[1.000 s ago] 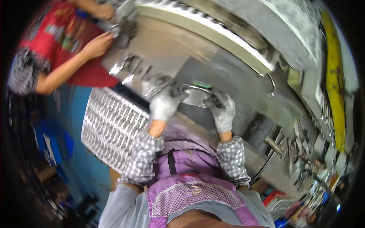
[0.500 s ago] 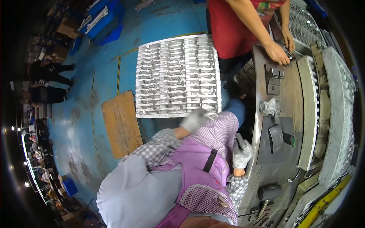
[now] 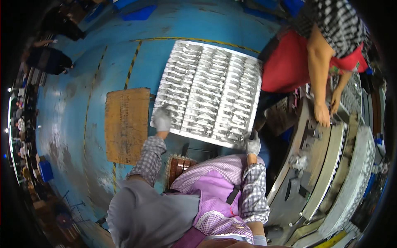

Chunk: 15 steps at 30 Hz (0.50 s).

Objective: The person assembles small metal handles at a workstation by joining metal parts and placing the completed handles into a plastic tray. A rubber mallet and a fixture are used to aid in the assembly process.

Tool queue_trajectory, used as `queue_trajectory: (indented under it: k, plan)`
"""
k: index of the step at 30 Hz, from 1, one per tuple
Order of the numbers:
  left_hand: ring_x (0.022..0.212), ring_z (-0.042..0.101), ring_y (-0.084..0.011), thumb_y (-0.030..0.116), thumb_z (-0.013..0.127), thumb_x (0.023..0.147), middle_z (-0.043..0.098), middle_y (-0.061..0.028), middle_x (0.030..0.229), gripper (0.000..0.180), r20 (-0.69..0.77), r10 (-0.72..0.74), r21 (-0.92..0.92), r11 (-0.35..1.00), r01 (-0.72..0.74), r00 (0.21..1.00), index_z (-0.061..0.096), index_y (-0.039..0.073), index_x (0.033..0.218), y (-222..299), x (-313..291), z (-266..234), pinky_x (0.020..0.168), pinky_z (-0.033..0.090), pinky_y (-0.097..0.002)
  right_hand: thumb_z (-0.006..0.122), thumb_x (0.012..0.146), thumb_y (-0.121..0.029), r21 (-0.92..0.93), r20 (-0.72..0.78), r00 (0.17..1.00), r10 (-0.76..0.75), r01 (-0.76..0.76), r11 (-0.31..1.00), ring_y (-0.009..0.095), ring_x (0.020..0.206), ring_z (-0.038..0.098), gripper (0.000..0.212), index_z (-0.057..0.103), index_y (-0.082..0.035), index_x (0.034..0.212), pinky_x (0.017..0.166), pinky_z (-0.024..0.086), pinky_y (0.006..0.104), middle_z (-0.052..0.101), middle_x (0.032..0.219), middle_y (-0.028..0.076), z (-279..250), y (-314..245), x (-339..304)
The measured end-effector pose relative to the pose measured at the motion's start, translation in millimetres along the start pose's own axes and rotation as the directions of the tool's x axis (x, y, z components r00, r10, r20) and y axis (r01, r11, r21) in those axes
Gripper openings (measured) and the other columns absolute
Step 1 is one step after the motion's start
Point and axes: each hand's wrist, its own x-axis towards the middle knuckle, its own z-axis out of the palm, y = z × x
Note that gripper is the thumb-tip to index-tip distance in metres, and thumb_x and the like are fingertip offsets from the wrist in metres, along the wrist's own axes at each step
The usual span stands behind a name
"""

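Note:
A wide, pale tray (image 3: pixel 218 142) lies in front of me, filled with several rows of shiny metal parts (image 3: pixel 202 93) in three columns. My left hand (image 3: pixel 162 120), in a light grey glove, reaches over the tray's near left corner; its fingers are blurred among the parts there. At the near right corner, my right hand (image 3: pixel 253 145) is closed beside the tray edge, also gloved. A slim dark thing sticks up from its fist, too small to name. Whether this hand also grips the tray cannot be told.
A brown board (image 3: pixel 127 126) lies left of the tray. To the right, a metal bench (image 3: pixel 285 196) carries a crumpled glove (image 3: pixel 297 163) and dark blocks. A co-worker in a red apron (image 3: pixel 285 62) works at its far end. A reddish-brown crate (image 3: pixel 180 165) stands near my lap.
My view has turned and the tray appears tilted. My left hand has moved from the tray's near right part to its near left corner. My right hand has left the bench side for the near right corner.

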Motion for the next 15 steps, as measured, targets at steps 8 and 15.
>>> queue_trajectory:
  k: [8, 15]
  plan:
    - [0.122, 0.052, -0.0481, 0.081, 0.041, 0.085, 0.056, -0.0373, 0.126, 0.106, 0.826, -0.48, 0.067, 0.603, 0.795, 0.295, 0.055, -0.016, 0.125, -86.3, 66.7, 42.2, 0.104, 0.04, -0.0472, 0.062, 0.086, -0.025, 0.692, 0.51, 0.793, 0.333, -0.609, 0.388, 0.03, 0.073, 0.067, 0.028, 0.065, 0.0, 0.099, 0.068, 0.057, 0.0445, 0.068, 0.089, 0.016, 110.9, 91.2, 46.8]
    - [0.137, 0.039, -0.0432, 0.084, 0.043, 0.082, 0.041, -0.0305, 0.147, 0.112, 0.92, -0.32, -0.063, 0.443, 0.894, 0.224, 0.039, -0.009, 0.144, -55.2, 100.1, 38.0, 0.109, 0.036, -0.0439, 0.062, 0.079, -0.021, 0.628, 0.742, 0.655, 0.144, -0.754, 0.192, 0.023, 0.082, 0.062, 0.033, 0.065, -0.003, 0.106, 0.076, 0.053, 0.0341, 0.065, 0.089, 0.006, 73.4, 137.8, 78.4]
